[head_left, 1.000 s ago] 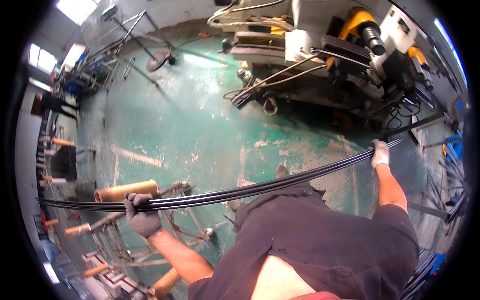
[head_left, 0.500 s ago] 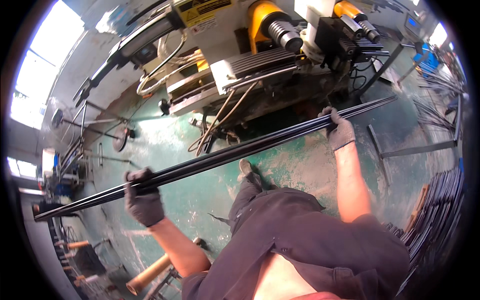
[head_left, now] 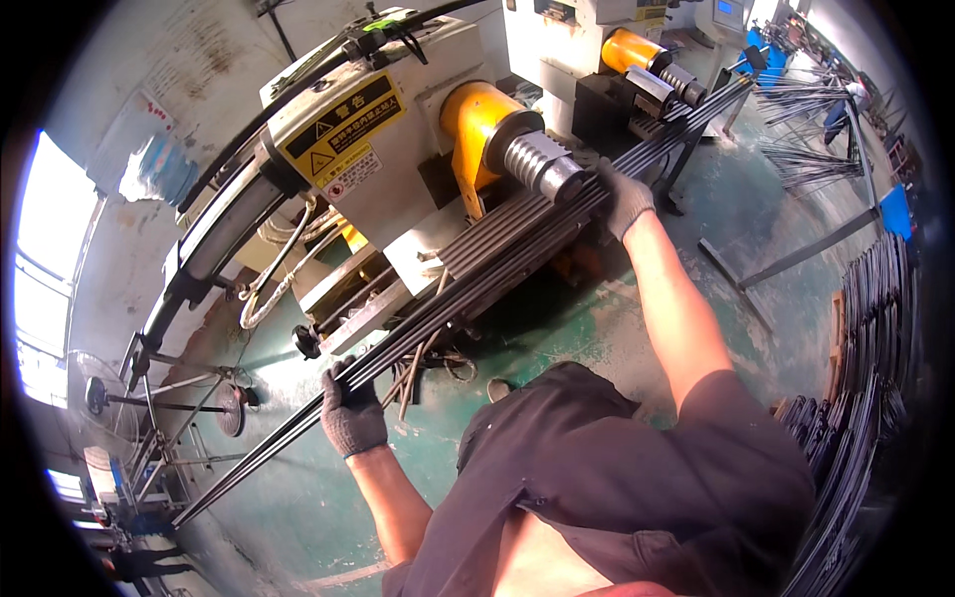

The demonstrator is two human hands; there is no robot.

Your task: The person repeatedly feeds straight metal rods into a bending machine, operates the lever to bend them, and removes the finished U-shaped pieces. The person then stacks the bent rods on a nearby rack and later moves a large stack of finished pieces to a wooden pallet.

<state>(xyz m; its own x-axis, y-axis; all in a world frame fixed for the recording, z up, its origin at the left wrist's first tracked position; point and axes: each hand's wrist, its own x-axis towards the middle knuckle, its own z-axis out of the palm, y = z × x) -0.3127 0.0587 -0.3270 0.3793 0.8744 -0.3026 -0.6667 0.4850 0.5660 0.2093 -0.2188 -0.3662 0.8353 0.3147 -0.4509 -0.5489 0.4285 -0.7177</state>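
I hold a long bundle of dark metal rods (head_left: 468,294) that runs from lower left to upper right. My left hand (head_left: 351,416), in a dark grey glove, grips the bundle near its lower part. My right hand (head_left: 625,197), in a lighter grey glove, grips it farther up, beside the ribbed steel roller (head_left: 542,169) of a white and yellow machine (head_left: 398,139). The rods lie close over the machine's grooved feed bed (head_left: 497,234).
A second yellow-rollered machine (head_left: 647,60) stands behind. Curved dark rods are stacked at the right (head_left: 865,398). A metal stand (head_left: 786,259) crosses the green floor (head_left: 597,328). A pedestal fan (head_left: 99,393) and racks are at the left.
I have turned and carried the rod bundle from open floor up to the machine. The rods now sit beside the yellow roller, and both hands keep their grip.
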